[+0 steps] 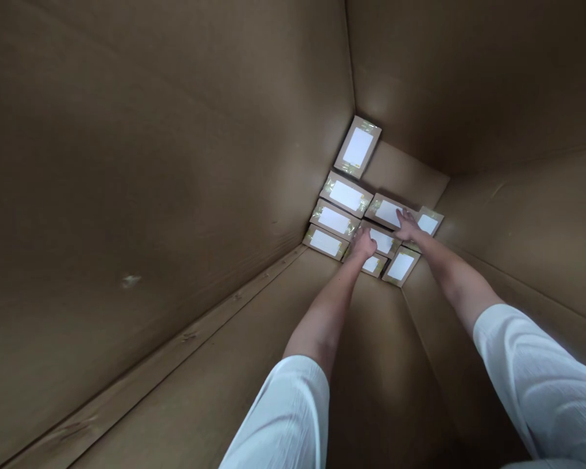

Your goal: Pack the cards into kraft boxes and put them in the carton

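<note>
Deep inside a large cardboard carton, my left hand (364,243) rests at the left end of a small taped cardboard box (381,241) with a white label. Its thumb is apart from the fingers, which are partly hidden. My right hand (408,226) lies with spread fingers over the right end of the labelled box (387,210) just beyond, and also reaches the nearer box's right end. Another small box (428,223) touches its right side. Below my left hand, part of a further box (372,264) shows.
Tall carton walls (215,163) rise around my arms. More labelled boxes line the left side, among them one in the far corner (358,147) and one at the near left (325,242). Bare carton floor (405,170) shows at the far right. A box (401,266) sits at the near right.
</note>
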